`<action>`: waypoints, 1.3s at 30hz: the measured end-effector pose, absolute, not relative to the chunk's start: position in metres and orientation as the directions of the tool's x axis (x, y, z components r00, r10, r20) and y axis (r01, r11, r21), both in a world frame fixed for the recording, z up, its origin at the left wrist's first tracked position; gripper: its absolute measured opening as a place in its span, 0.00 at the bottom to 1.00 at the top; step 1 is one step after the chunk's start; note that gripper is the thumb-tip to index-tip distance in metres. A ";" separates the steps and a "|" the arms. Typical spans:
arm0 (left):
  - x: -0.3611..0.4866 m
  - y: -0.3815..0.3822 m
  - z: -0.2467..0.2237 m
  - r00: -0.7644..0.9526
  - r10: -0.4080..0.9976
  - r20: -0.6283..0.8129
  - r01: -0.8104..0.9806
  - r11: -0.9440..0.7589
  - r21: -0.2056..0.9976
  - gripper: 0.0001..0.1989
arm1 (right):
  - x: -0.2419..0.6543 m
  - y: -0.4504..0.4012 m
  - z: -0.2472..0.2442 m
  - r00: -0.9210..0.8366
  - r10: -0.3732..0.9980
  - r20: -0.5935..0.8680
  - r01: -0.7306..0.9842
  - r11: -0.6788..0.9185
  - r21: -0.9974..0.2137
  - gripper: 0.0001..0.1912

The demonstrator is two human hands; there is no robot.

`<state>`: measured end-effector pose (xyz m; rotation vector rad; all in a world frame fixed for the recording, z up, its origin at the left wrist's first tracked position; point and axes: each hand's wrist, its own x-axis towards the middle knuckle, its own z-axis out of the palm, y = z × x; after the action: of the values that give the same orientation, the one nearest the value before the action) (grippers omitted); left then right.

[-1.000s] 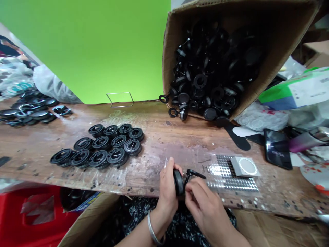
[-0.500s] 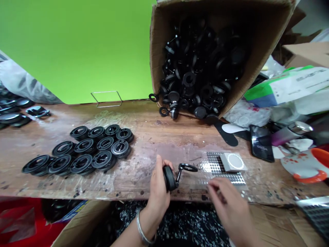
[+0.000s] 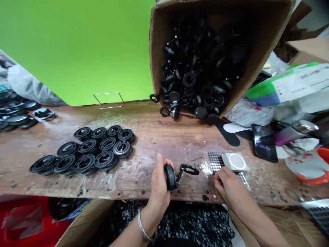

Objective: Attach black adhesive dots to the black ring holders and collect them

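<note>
My left hand [image 3: 158, 185] is wrapped around a black round-based stand [image 3: 170, 177], held on edge above the table's front. From that base a hinged arm rises to a flat black ring [image 3: 189, 169], which points right. My right hand [image 3: 230, 185] has its fingers pinched together at a clear sheet of small round dots [image 3: 215, 158]; whatever is between the fingertips is hidden. A grey block with a white circle [image 3: 235, 161] lies on that sheet, just beyond my right fingers.
Several black round pieces [image 3: 106, 160] sit in rows at left. A cardboard box [image 3: 153, 51] full of similar stands lies tipped at the back, beside a green panel [image 3: 84, 51]. At right are a phone [image 3: 264, 142], a bottle [image 3: 288, 134] and an orange-rimmed mug [image 3: 303, 164].
My right hand has moved forward and right onto the dotted sheet, its fingers closing in a pinch. My left hand still grips the stand in nearly the same spot.
</note>
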<state>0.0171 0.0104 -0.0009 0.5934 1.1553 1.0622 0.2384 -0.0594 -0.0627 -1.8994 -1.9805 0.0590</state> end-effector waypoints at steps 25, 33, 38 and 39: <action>0.015 -0.006 -0.005 -0.007 0.887 -0.461 -0.290 0.440 0.850 0.25 | 0.158 -0.042 -0.001 -0.263 0.763 0.591 0.825 0.495 -0.273 0.12; 0.014 -0.013 -0.004 0.179 0.840 -0.512 -0.395 0.538 0.744 0.26 | 0.155 -0.072 -0.035 -0.083 0.824 0.561 0.748 0.424 -0.511 0.19; 0.000 -0.010 0.017 0.407 0.894 -0.189 -0.124 0.259 0.958 0.22 | 0.172 -0.072 -0.012 0.088 0.909 0.407 0.594 0.280 -0.754 0.08; -0.004 -0.007 0.022 0.481 0.871 -0.095 -0.082 0.153 0.985 0.19 | 0.177 -0.072 -0.005 0.089 0.941 0.327 0.570 0.221 -0.791 0.07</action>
<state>-0.0039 -0.0073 0.0216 1.2272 0.8186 0.8067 0.1774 -0.0725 -0.0049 -1.4583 -1.5911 0.5159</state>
